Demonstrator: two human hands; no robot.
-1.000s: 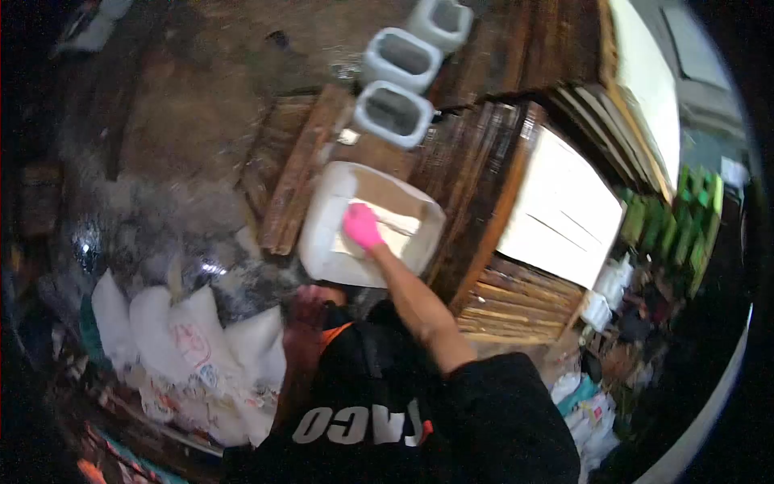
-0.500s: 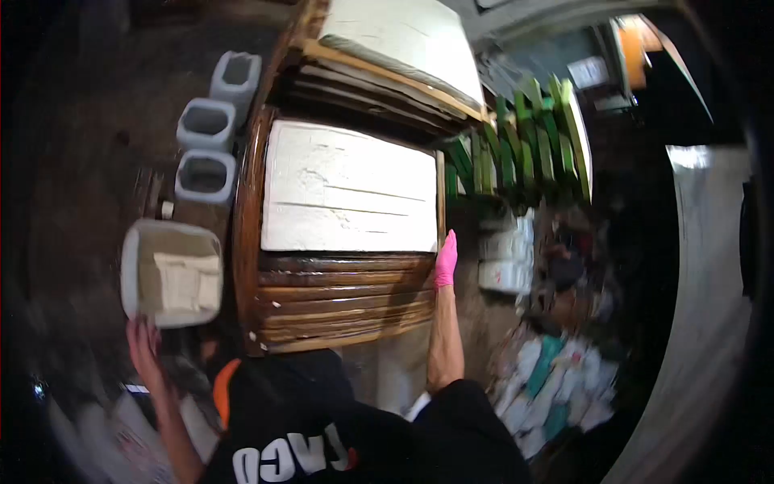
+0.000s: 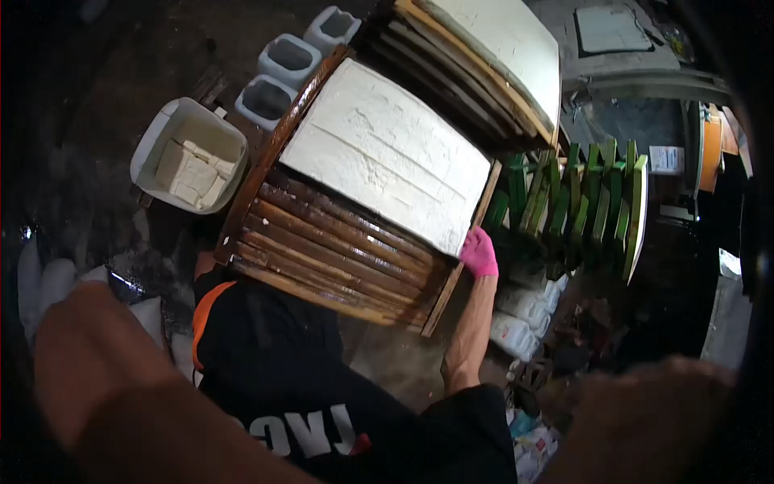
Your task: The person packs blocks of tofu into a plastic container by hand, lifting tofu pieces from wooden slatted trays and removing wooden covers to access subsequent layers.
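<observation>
My right hand (image 3: 480,252), in a pink glove, has its fingers bent round the wooden rail (image 3: 486,194) at the right corner of a white slab (image 3: 387,157). That slab lies in a wet, dark wooden frame (image 3: 322,242) with slats in front of it. My bare left arm is bent up close to the camera, large and blurred at the lower left. A smeared skin-coloured shape (image 3: 645,411) at the lower right may be my left hand; its fingers cannot be made out.
A white bin (image 3: 141,153) with white blocks (image 3: 193,173) stands left of the frame, beside several open grey containers (image 3: 289,60). Behind is a stack topped by another white slab (image 3: 516,40). Green boards (image 3: 580,198) and white jugs (image 3: 516,335) are at the right.
My left arm has come up from beside the bin towards the camera. My right hand has bent its fingers at the slab's corner. The whole view has turned.
</observation>
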